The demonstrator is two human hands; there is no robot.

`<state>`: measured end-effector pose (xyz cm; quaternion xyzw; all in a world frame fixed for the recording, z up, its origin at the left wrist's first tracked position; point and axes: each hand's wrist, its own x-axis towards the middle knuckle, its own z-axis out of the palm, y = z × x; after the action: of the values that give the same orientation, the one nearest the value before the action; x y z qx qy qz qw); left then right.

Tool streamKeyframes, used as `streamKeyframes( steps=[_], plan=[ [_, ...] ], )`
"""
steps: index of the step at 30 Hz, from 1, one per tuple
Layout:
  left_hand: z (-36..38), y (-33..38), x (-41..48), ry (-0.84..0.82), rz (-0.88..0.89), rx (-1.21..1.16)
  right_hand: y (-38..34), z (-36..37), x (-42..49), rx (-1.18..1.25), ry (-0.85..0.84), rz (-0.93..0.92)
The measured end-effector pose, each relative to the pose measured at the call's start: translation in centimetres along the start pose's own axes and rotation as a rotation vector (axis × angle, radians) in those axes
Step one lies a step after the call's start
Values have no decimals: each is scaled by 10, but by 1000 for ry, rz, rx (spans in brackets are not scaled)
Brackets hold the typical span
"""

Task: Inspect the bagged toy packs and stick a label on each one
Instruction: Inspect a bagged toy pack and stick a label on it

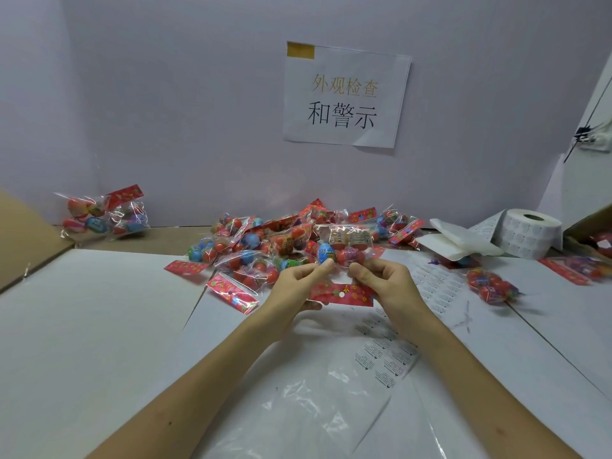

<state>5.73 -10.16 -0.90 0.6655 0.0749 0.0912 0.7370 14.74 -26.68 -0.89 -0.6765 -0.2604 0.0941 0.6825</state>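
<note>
Here, left hand (299, 286) and right hand (385, 286) pinch a toy pack (344, 246) by its seemingly light, slippery film; the stiffer red header card (341, 294) looks a surer hold.

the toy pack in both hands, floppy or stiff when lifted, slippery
Probably floppy: the toy pack pinched by the left hand and right hand is thin clear film; only its red header card looks stiff. Likely slippery, as the film is glossy. The rounded eggs inside may shift around.
</note>
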Motion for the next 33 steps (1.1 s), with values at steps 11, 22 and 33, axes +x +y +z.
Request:
streamKeyframes(
  steps=[11,22,33],
  plan=[
    [-2,-1,3,81,69,-90,-4,5,-6,-19,-114,51],
    [-1,0,0,41,81,-68,-9,6,-6,-16,-113,77],
    [-8,0,5,212,14,79,-10,-3,-6,-437,263,-406]
  ],
)
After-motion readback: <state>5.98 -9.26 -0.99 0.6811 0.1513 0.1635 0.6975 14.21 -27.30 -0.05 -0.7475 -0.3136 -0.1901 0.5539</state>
